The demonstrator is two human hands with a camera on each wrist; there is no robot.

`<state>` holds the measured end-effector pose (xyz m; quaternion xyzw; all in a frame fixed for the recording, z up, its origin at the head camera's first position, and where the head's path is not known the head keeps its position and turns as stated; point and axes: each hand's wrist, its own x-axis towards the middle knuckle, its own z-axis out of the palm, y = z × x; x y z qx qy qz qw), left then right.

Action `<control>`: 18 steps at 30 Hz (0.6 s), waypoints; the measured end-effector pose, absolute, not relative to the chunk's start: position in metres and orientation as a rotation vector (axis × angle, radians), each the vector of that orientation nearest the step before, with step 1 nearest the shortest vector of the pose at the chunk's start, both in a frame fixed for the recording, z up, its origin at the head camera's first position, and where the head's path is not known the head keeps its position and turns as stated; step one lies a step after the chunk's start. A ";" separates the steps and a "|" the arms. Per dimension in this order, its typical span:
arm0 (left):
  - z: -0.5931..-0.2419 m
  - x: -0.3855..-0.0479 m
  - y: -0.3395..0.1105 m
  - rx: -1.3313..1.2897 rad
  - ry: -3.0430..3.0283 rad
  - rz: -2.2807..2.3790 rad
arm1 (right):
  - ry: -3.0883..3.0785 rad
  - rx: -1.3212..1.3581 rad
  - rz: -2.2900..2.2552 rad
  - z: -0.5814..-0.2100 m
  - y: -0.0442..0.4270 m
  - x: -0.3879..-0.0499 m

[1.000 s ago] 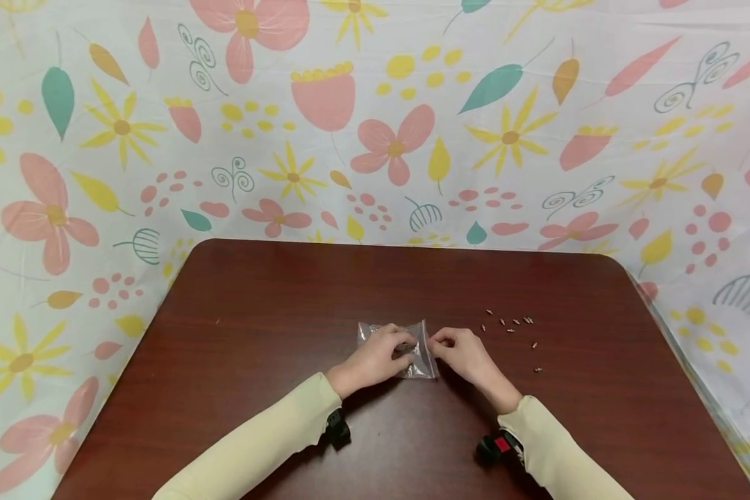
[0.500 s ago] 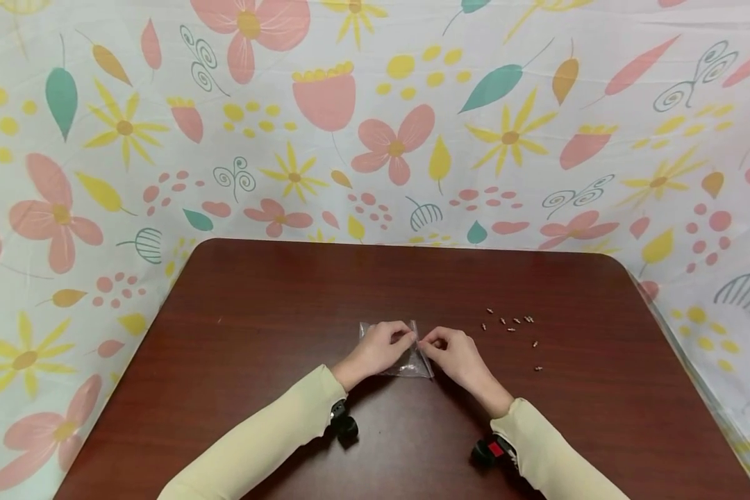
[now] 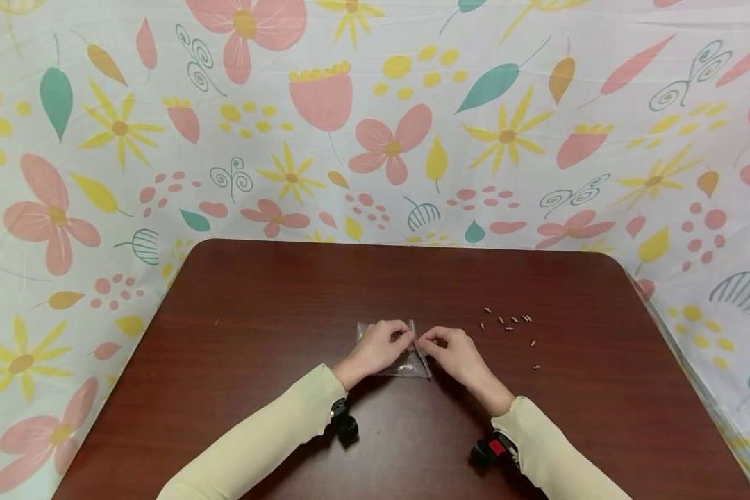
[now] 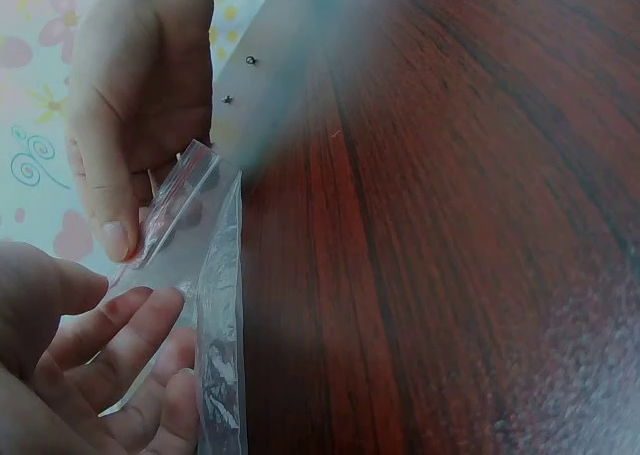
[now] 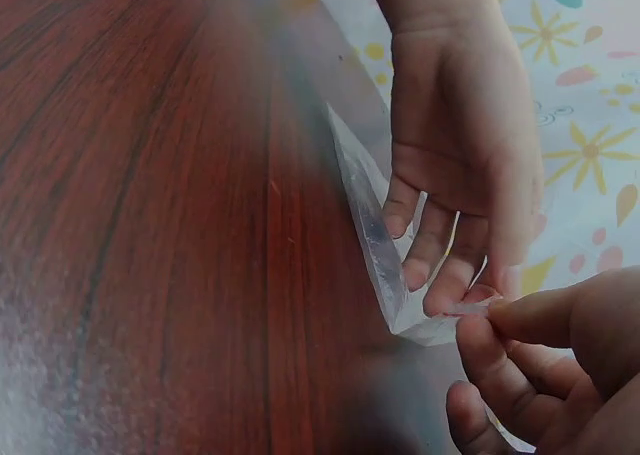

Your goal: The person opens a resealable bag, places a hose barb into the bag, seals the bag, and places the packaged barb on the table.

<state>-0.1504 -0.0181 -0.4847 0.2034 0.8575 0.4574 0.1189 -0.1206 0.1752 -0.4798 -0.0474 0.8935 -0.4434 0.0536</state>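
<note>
Plastic bag (image 3: 406, 367): probably light, limp, slippery; best taken by zip edge (image 4: 184, 207). Right hand (image 3: 457, 353): grip narrow, pinching that edge; left hand (image 3: 378, 348) pinching bag alongside.

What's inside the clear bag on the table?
Through the clear bag, only bright glints show; contents or creases, I can't tell. In the head view, the left hand covers much of it, hiding whatever lies beneath.

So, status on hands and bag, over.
Left hand, right hand: pinching clear bag by one edge. Open or sealed, can't tell. Small metal pieces off to the right, not blocking.
</note>
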 end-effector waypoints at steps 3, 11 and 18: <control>-0.485 -0.151 -0.019 0.593 2.489 1.338 | 2.704 -0.151 -1.345 -0.479 0.175 -0.120; -0.485 -0.151 -0.019 0.594 2.468 1.328 | 2.669 -0.144 -1.347 -0.478 0.175 -0.120; -0.482 -0.151 -0.020 0.602 2.465 1.326 | 2.698 -0.148 -1.285 -0.479 0.173 -0.119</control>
